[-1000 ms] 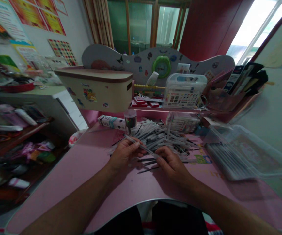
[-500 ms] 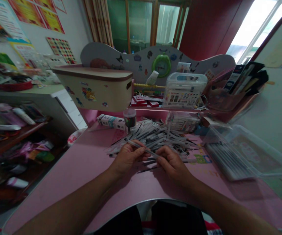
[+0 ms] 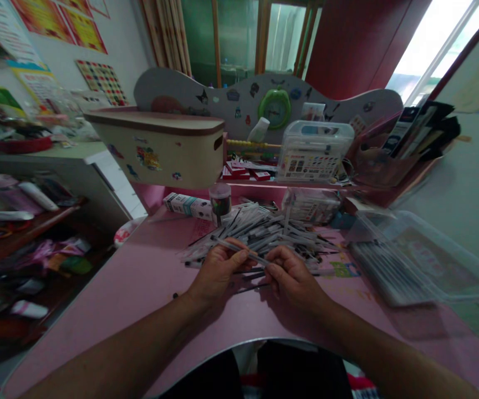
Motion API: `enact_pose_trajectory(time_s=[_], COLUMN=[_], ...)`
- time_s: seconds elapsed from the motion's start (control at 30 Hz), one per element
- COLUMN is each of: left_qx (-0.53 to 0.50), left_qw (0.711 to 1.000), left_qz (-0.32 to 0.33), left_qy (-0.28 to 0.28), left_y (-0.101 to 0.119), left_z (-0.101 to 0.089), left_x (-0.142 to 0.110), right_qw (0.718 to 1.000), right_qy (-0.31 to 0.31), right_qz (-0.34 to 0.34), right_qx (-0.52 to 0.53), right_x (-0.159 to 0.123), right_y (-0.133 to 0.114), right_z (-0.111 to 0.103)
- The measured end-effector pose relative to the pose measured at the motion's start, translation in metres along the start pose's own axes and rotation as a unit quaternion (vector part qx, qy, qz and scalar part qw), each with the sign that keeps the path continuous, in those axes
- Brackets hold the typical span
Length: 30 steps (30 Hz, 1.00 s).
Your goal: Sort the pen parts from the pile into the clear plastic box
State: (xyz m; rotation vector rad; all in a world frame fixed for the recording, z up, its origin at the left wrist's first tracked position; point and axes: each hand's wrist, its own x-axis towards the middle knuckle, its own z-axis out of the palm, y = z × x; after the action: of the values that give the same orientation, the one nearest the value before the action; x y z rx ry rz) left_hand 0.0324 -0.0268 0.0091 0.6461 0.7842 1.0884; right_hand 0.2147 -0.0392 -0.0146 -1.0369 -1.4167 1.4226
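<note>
A slim grey pen [image 3: 239, 250] lies across both of my hands above a pink desk [image 3: 139, 288]. My left hand [image 3: 218, 271] pinches its far end, fingers curled round it. My right hand [image 3: 291, 280] grips the near end with closed fingers. Just behind my hands is a loose pile of several similar pens [image 3: 268, 230], and a few dark refills [image 3: 251, 277] lie on the desk under my hands.
A clear plastic box [image 3: 409, 260] holding rows of pens sits at the right. A small dark jar [image 3: 220, 201] and a carton [image 3: 187, 205] stand behind the pile. A cream storage box [image 3: 160, 147], a clear case [image 3: 314, 152] and a green clock [image 3: 275, 110] line the back shelf.
My hands have drawn slightly closer together on the pen, and the view has shifted a little to the left. The pile has not moved.
</note>
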Motion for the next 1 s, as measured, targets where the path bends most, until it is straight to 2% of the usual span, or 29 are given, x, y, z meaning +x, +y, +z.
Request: enact_pose_trajectory(time_s=[0.17, 0.3, 0.4, 0.5, 0.57, 0.63, 0.77, 0.83, 0.9, 0.97, 1.0], left_qx=[0.021, 0.058, 0.087, 0.1, 0.099, 0.1, 0.109, 0.112, 0.118, 0.123, 0.124], left_qw=[1.0, 0.998, 0.996, 0.995, 0.994, 0.994, 0.992, 0.992, 0.991, 0.989, 0.988], left_qz=[-0.012, -0.021, -0.013, 0.024, 0.038, 0.033, 0.037, 0.042, 0.049, 0.062, 0.067], left_qy=[-0.004, -0.027, -0.03, -0.009, 0.012, 0.033, 0.047, 0.046, 0.048, 0.054, 0.057], left_y=[0.0, -0.002, -0.005, -0.005, -0.002, 0.001, 0.005, 0.006, 0.006, 0.007, 0.008], left_z=[0.0, 0.003, 0.002, -0.001, -0.002, -0.001, 0.002, 0.002, 0.001, 0.0, 0.0], left_x=[0.0, -0.002, -0.002, -0.001, 0.0, -0.001, -0.004, -0.004, -0.004, -0.003, -0.002], right_qw=[0.999, 0.987, 0.956, 0.913, 0.885, 0.863, 0.809, 0.781, 0.759, 0.737, 0.735], right_qy=[-0.042, -0.058, -0.063, -0.02, 0.044, 0.128, 0.26, 0.26, 0.222, 0.193, 0.173], right_qz=[0.007, -0.033, -0.073, -0.128, -0.158, -0.152, -0.043, 0.047, 0.122, 0.158, 0.17], right_qx=[-0.023, -0.147, -0.276, -0.387, -0.437, -0.465, -0.526, -0.566, -0.6, -0.628, -0.633], right_x=[-0.002, 0.002, 0.006, 0.0, -0.011, -0.027, -0.059, -0.068, -0.072, -0.072, -0.071], right_y=[-0.009, -0.025, -0.042, -0.07, -0.095, -0.122, -0.165, -0.175, -0.175, -0.167, -0.159], right_z=[-0.004, -0.007, -0.015, -0.035, -0.054, -0.079, -0.143, -0.178, -0.21, -0.233, -0.241])
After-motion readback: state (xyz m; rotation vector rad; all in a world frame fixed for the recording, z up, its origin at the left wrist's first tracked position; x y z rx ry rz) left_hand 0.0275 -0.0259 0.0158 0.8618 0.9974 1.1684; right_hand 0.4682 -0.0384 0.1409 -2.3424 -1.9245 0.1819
